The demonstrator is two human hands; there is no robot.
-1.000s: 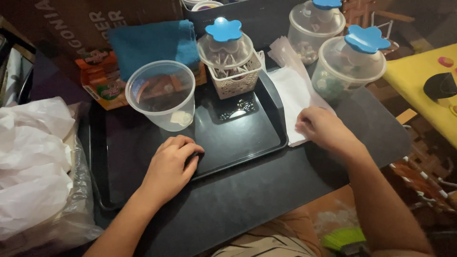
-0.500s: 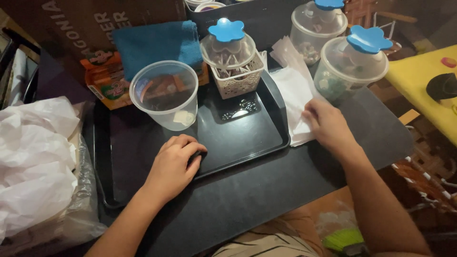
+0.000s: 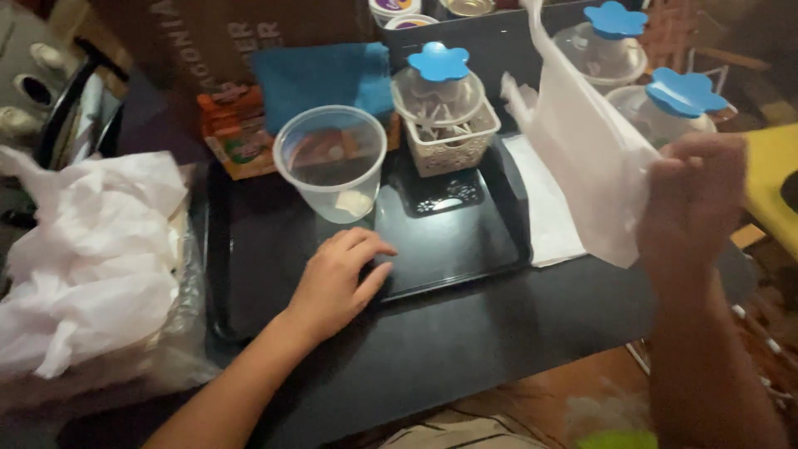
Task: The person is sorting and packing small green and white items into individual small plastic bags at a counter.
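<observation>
Nearest the camera, the left hand [image 3: 337, 283] is laid palm-down on the near rim of a black tray [image 3: 249, 274], its fingers loosely spread and lightly curled, with nothing gripped. At about three o'clock from it, well apart and lifted off the table, the right hand [image 3: 694, 208] is seen blurred; its fingers are pinched shut on a white plastic bag [image 3: 586, 158], which is held in the air and hangs up and to the left from the grip, toward eleven o'clock. Whether the bag holds anything cannot be told. Below the bag, a flat white sheet [image 3: 549, 216] is seen on the dark table [image 3: 465, 357], just beside the tray's right edge. At nine o'clock from the left hand, a heap of crumpled white plastic bags [image 3: 87, 258] is piled at the table's left end. Just beyond the left hand, at twelve o'clock, a clear plastic cup [image 3: 330, 162] is stood upright on the tray, with a small pale lump at its bottom. To the cup's right, at two o'clock from the left hand, a white lattice basket [image 3: 453, 141] is placed, and in it a clear jar with a blue flower-shaped lid [image 3: 438, 62]. Farther back, a blue cloth [image 3: 320, 79] and a small orange carton [image 3: 229, 129] are found, and at the far right two more clear jars with blue flower lids [image 3: 686, 91] are set behind the bag.
</observation>
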